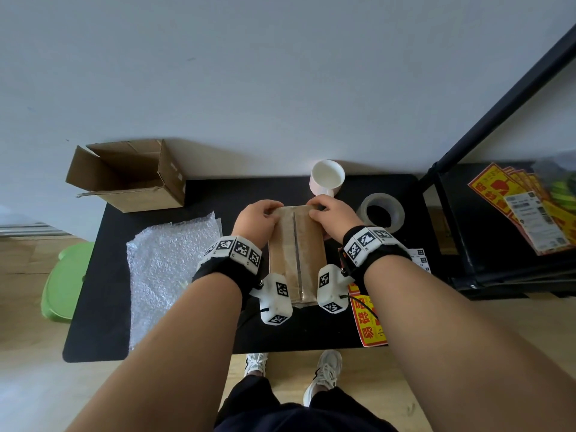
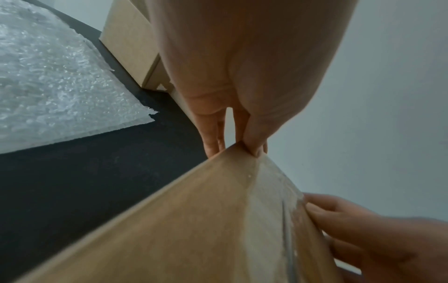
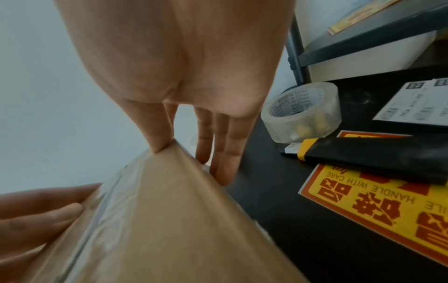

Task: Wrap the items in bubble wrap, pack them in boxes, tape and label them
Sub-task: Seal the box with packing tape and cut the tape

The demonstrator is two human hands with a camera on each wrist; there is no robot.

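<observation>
Two hands: both are gripping the far end of the closed cardboard box (image 1: 296, 254) at the middle of the black surface (image 1: 99, 307).
Left hand (image 1: 256, 220): it is curling over the far left corner, with the thumb on the taped top and the fingers (image 2: 213, 134) reaching down the far side.
Right hand (image 1: 333, 217): it is holding the far right corner, with the thumb (image 3: 155, 132) pressing on top and the fingers lying along the side.
Closed cardboard box: it is lying flat, with clear tape running along its centre seam.
Bubble wrap sheet (image 1: 170, 266): it is lying at 9 o'clock from the box.
Open cardboard box (image 1: 124, 177): it is sitting at 10 o'clock, tipped on its side.
White cup (image 1: 326, 178): it is standing at 12 o'clock, just beyond the right hand.
Clear tape roll (image 1: 381, 213): it is sitting at 2 o'clock.
Fragile stickers (image 1: 367, 319): they are lying at 4 o'clock, near the surface's edge.
Utility knife (image 3: 373, 153): it is resting across a sticker, beside the tape roll.
</observation>
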